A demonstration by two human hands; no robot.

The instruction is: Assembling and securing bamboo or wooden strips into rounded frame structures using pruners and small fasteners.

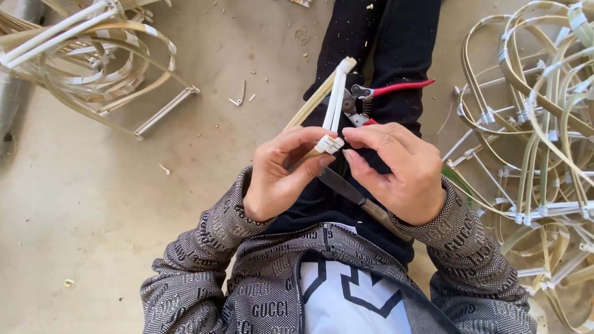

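My left hand (281, 173) grips a bundle of thin bamboo strips (334, 99) near a joint bound with white tape (330, 144). The strips point up and away from me over my dark trousers. My right hand (399, 170) pinches the taped joint from the right with thumb and forefinger. A knife (356, 195) with a dark blade and a wooden handle runs slanted under my right palm. Red-handled cutting pliers (377, 93) lie on my lap just beyond the hands.
A pile of curved bamboo frames with white taped joints (532, 124) fills the right side. A second pile of such frames (86, 55) lies at the top left. Small offcuts (238, 99) and shavings dot the concrete floor (111, 204).
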